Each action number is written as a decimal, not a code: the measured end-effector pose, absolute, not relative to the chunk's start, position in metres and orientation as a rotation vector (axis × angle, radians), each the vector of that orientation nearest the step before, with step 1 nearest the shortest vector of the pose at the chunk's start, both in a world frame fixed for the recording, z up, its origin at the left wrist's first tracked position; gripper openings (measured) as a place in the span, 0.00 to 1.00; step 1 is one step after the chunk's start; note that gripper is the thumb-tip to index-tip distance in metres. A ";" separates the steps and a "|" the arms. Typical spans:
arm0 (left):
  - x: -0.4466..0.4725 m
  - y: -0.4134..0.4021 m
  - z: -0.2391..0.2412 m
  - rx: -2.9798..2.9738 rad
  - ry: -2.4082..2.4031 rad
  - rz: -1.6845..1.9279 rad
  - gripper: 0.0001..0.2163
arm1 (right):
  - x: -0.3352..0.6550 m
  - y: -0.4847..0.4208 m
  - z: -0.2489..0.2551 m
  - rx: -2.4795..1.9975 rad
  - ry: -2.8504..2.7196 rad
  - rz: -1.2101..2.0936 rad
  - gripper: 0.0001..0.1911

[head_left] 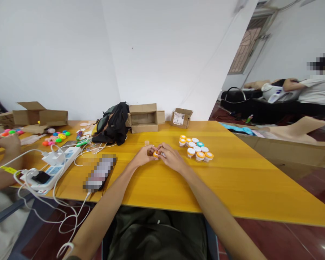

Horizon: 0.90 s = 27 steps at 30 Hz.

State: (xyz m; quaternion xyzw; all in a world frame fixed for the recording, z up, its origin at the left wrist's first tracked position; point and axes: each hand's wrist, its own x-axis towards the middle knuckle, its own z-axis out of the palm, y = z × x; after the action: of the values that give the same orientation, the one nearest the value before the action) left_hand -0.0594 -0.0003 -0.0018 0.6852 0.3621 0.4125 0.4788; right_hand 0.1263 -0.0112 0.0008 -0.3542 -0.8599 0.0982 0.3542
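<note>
My left hand (pixel 144 155) and my right hand (pixel 170 156) meet over the yellow table (pixel 246 180), both closed around one small orange-lidded jar (pixel 155 154). Only a sliver of the jar shows between the fingers. Just right of my hands stands a cluster of several small jars (pixel 196 148) with orange, white and teal lids.
A phone (pixel 99 172) lies left of my hands, beside a white power strip (pixel 56 167) with cables. A black bag (pixel 113 122) and open cardboard boxes (pixel 143 117) sit at the back. Another person's hand (pixel 8 142) works at far left near colourful balls (pixel 56 137). A person sits at far right.
</note>
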 end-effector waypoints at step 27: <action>-0.057 -0.003 0.004 1.866 1.056 1.174 0.11 | 0.119 -0.011 0.004 -0.983 -1.994 0.184 0.06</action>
State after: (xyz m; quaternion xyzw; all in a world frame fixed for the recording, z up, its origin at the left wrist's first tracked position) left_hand -0.0569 -0.0034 0.0044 0.7175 0.4060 0.4513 0.3415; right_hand 0.1186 -0.0110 0.0038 -0.3957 -0.8028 0.0739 0.4398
